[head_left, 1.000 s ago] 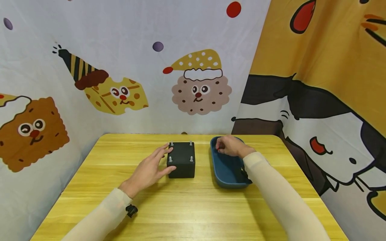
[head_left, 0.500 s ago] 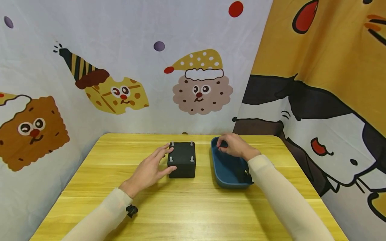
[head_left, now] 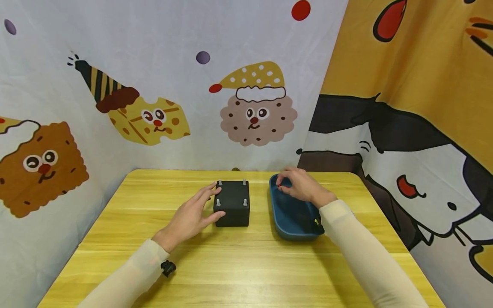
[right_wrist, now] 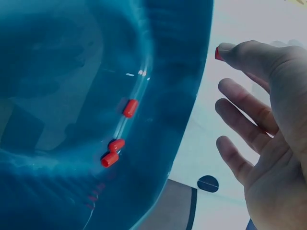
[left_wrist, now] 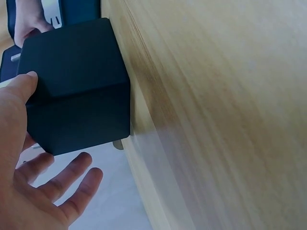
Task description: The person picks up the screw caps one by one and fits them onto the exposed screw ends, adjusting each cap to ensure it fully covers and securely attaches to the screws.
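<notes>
A: Head view has our left hand (head_left: 191,218) against the black block (head_left: 231,208) on the yellow worktop (head_left: 239,261), thumb at the near corner and fingers spread straight along its left side, touching rather than grasping. We judge that steadies the block so its four metal pegs (head_left: 220,182) stay upright.

B: Agreed. From the left wrist camera, the thumb (left_wrist: 19,86) presses a block (left_wrist: 76,86) edge, other fingers loose below.

A: Our right hand (head_left: 300,185) sits over the far end of the blue tray (head_left: 292,231), just right of the block.

B: In the right wrist view, that hand (right_wrist: 266,124) pinches a small red cap (right_wrist: 218,52) at the fingertips, remaining fingers relaxed. Three more red caps (right_wrist: 117,143) lie along the tray's (right_wrist: 72,72) inner wall, within easy reach.
</notes>
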Demonstrator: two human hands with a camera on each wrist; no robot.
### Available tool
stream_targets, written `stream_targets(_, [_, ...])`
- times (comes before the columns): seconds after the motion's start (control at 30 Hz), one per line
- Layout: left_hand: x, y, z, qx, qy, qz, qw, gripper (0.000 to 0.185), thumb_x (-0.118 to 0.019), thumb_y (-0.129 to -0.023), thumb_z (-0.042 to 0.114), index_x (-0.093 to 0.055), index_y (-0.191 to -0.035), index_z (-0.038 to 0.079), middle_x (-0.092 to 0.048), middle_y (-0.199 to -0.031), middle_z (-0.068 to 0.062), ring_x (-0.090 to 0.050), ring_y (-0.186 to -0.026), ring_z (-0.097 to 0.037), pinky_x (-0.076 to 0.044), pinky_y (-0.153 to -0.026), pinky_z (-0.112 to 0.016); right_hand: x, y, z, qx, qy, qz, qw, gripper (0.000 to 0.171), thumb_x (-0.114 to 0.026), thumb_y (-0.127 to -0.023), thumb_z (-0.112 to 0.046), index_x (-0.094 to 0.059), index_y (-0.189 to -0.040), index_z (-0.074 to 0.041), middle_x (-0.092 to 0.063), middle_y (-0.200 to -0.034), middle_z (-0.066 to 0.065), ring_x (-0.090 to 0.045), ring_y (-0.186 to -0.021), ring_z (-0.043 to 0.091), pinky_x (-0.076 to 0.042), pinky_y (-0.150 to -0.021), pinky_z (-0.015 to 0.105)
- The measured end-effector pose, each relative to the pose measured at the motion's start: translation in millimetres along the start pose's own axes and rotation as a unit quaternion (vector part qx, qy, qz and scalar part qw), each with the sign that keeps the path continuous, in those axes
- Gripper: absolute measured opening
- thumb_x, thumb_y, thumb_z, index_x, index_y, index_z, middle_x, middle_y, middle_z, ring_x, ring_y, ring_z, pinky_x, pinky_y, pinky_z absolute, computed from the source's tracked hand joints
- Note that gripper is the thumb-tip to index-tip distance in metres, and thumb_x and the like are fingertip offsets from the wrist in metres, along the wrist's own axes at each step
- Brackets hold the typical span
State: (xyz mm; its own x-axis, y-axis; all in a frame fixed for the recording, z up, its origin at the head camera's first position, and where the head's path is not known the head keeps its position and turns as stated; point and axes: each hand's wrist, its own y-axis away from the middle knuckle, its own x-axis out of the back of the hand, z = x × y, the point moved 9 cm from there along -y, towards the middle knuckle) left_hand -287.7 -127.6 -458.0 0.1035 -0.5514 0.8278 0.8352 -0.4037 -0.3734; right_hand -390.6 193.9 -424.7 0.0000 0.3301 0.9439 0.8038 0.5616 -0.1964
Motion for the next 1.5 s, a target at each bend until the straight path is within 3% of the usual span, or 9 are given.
stream_targets(0.23, [-0.8,-1.9,-0.8,0.006,0.027,-0.009,0.9996,0.082,-0.084,-0.110,0.048,-0.050,-0.177,0.015,-0.042,-0.188,-0.012,-0.075,-0.142,-0.040,-0.068,-0.113,-0.058,8.2,-0.6,-12.1,0.023,-0.017,0.021,0.999,0.016,-0.093,-0.102,-0.014,-0.085,-0.116,-0.014,-0.082,-0.123,0.007,-0.079,-0.110,0.034,-0.070,-0.096,0.051])
stream_targets(0.43, [-3.8,-2.5,-1.5,0.012,0.045,-0.017,0.9988,0.084,-0.084,-0.110,0.046,-0.047,-0.178,0.015,-0.042,-0.188,-0.012,-0.072,-0.147,-0.039,-0.066,-0.118,-0.057,10.5,-2.3,-21.2,0.028,-0.021,0.026,0.999,0.015,-0.093,-0.103,-0.015,-0.085,-0.116,-0.015,-0.082,-0.124,0.005,-0.078,-0.111,0.030,-0.069,-0.099,0.050])
stream_targets(0.8, [-6.3,-0.6,-2.3,0.014,0.083,-0.016,0.9964,0.084,-0.086,-0.110,0.039,-0.047,-0.178,0.010,-0.039,-0.189,-0.016,-0.081,-0.130,-0.036,-0.074,-0.099,-0.038,15.0,-4.5,-40.9,0.037,-0.035,0.035,0.998,0.013,-0.092,-0.104,-0.015,-0.084,-0.114,-0.018,-0.082,-0.123,0.003,-0.077,-0.112,0.025,-0.069,-0.101,0.050])
stream_targets(1.07, [-8.0,-1.3,-3.6,0.024,0.122,-0.020,0.9920,0.084,-0.086,-0.110,0.032,-0.044,-0.179,0.009,-0.038,-0.189,-0.017,-0.084,-0.123,-0.034,-0.074,-0.097,-0.032,17.6,-7.9,-51.2,0.046,-0.048,0.041,0.997,0.013,-0.091,-0.104,-0.013,-0.084,-0.115,-0.016,-0.082,-0.120,0.002,-0.079,-0.114,0.027,-0.069,-0.104,0.052])
stream_targets(1.5, [-10.5,-0.5,-6.4,0.025,0.137,-0.019,0.9900,0.083,-0.087,-0.109,0.032,-0.046,-0.178,0.011,-0.036,-0.190,-0.016,-0.084,-0.122,-0.034,-0.073,-0.096,-0.030,12.9,-17.6,-63.3,0.055,-0.072,0.044,0.995,0.012,-0.089,-0.106,-0.013,-0.083,-0.117,-0.016,-0.082,-0.120,0.004,-0.079,-0.112,0.025,-0.070,-0.100,0.056])
